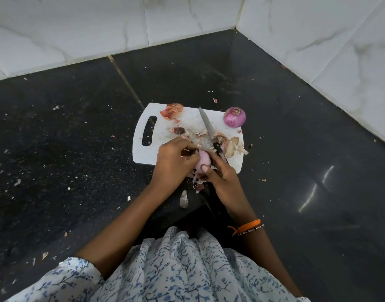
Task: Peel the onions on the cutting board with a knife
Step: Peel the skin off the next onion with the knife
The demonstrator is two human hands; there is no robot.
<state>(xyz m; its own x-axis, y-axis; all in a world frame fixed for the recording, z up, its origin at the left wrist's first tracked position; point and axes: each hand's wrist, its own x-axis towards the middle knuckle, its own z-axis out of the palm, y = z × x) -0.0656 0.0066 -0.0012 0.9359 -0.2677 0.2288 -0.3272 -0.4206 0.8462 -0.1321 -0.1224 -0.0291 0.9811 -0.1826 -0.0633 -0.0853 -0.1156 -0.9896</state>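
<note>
Board [163, 129]: white plastic, slot handle at its left end, lying on the dark speckled bench [67, 138]; surface scattered with scraps.

Skins [171, 110]: a papery orange-brown heap at the board's far left corner; a dark scrap and smaller pale bits near the middle; a larger tan pile [231, 144] at the right side, touching the knife's handle.

Left hand [174, 163]: over the board's near edge, fingers curled, tips pinching a strip of skin at the onion's left side.

Onion [202, 161]: held between both hands at the near edge of the board; pale pink, smooth, mostly bare, with loose purple skin hanging below it.

Right hand [222, 174]: fingers wrapped round the onion from the right, thumb pressed on its near face; orange thread band on the wrist.

Knife [208, 127]: lying flat on the board, untouched, steel blade pointing away, black handle partly hidden behind the right hand.

Second onion [234, 117]: whole, purple, cut top up, at the board's far right corner.

Fallen skin [184, 199]: on the bench, just near of the hands.

Walls: white marble tile.
</note>
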